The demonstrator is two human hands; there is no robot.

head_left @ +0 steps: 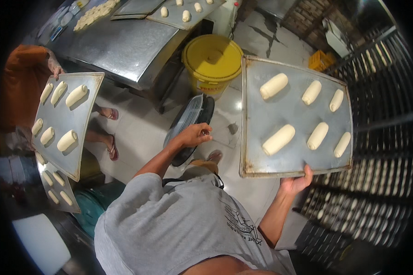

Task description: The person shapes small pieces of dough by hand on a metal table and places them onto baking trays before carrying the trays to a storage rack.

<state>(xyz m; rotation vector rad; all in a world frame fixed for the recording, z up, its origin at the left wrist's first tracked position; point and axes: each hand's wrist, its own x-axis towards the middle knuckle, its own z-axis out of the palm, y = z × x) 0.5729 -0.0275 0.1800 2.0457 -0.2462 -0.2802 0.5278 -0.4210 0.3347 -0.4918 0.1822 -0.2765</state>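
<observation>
My right hand (297, 182) grips the lower edge of a metal baking tray (293, 115), held up at the right. On the tray lie several pale rolled dough pieces (279, 140) in two spaced rows. Over the middle of the floor, my left hand (195, 135) is loosely closed, with nothing seen in it. Below it on the floor stands a dark round tub (205, 120) with grey ribbed, sheet-like things in it; my forearm hides part of these. At the left, another person's hand (56, 68) holds a second tray (62, 117) bearing similar rolls.
Tall dark racks (381, 123) with rows of dough line the right side. A yellow lidded bucket (213, 59) stands beside the steel table (119, 43), which carries trays and dough pieces. More rolls sit on a lower tray (59, 190) at the left.
</observation>
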